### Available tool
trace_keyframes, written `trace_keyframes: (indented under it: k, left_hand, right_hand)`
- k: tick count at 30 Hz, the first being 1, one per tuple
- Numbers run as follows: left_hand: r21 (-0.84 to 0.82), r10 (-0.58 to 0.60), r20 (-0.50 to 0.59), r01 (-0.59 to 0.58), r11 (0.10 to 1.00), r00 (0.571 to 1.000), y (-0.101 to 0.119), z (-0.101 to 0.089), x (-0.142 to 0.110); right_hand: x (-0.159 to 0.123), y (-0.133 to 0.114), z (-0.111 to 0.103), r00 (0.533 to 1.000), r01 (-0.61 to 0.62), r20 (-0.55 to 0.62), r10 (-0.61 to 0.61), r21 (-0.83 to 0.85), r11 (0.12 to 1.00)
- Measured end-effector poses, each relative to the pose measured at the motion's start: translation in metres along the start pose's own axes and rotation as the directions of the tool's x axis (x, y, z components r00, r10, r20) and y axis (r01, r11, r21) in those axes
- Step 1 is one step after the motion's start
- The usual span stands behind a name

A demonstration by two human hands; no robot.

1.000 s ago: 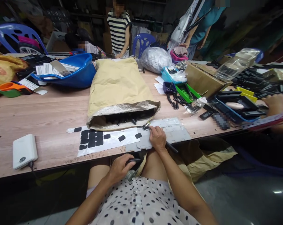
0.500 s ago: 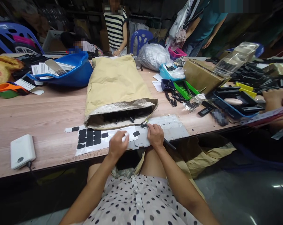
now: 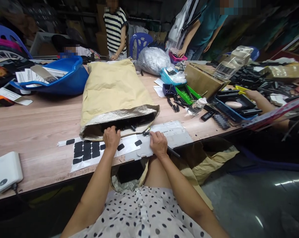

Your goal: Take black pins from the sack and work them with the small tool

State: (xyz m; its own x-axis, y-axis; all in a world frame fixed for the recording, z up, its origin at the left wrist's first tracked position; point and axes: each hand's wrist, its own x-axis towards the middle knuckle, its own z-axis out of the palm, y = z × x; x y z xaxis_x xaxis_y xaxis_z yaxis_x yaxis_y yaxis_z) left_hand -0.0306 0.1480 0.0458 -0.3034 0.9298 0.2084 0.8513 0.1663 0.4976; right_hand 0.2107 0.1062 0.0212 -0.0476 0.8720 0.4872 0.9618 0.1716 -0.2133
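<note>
A tan paper sack [image 3: 114, 86] lies on the table with its mouth towards me and black pieces [image 3: 132, 128] inside. My left hand [image 3: 111, 138] is at that mouth, fingers curled in over the lower lip. Its fingertips are partly hidden, so what they hold is unclear. To the right, my right hand [image 3: 158, 144] is closed around a slim black rod [image 3: 173, 152] with a shiny end [image 3: 146, 132]. Below the sack lies a white sheet [image 3: 86, 163] with rounded black stickers [image 3: 96, 149]. A grey flat board [image 3: 178, 132] sits under the right hand.
On the left are a white power bank [image 3: 7, 172] with a cable and a blue basin [image 3: 72, 77] of papers. On the right stand a green tray [image 3: 186, 94], a clear bottle [image 3: 196, 107] and a blue tray [image 3: 229, 110], with a co-worker's arm [image 3: 266, 102] reaching beside it. Two people stand behind the table.
My left hand has moved from above the sheet, up and left, to the sack's mouth. A loose black sticker now shows on the sheet where it was. The right hand keeps its grip on the rod.
</note>
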Motion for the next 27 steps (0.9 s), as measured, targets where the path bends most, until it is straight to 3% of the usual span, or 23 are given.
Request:
trace_keyframes:
  k: [6, 9, 12, 16, 21, 27]
  left_hand:
    - [-0.179, 0.098, -0.084, -0.112, 0.977, 0.992, -0.008, -0.018, -0.033]
    - [-0.290, 0.259, -0.007, -0.249, 0.924, 0.966, -0.004, -0.016, -0.053]
    - [-0.344, 0.360, 0.109, -0.305, 0.888, 0.926, 0.001, -0.007, -0.061]
    - [-0.345, 0.389, 0.204, -0.305, 0.887, 0.899, 0.001, 0.003, -0.057]
    - [-0.348, 0.388, 0.215, -0.301, 0.888, 0.896, -0.001, 0.003, -0.054]
    - [-0.351, 0.369, 0.254, -0.271, 0.896, 0.894, 0.002, 0.002, -0.054]
  right_hand:
    - [0.000, 0.001, 0.000, 1.000, 0.002, -0.003, -0.002, -0.004, 1.000]
    - [0.000, 0.002, 0.001, 1.000, -0.004, -0.005, 0.004, -0.024, 1.000]
    - [0.000, 0.004, 0.003, 1.000, -0.005, -0.011, 0.005, -0.051, 0.999]
    - [-0.001, 0.004, 0.004, 1.000, -0.009, -0.010, 0.008, -0.067, 0.998]
    - [0.001, 0.005, 0.003, 0.999, -0.037, 0.001, 0.037, -0.046, 0.998]
    - [0.006, 0.005, -0.010, 0.994, -0.106, 0.011, 0.106, 0.137, 0.985]
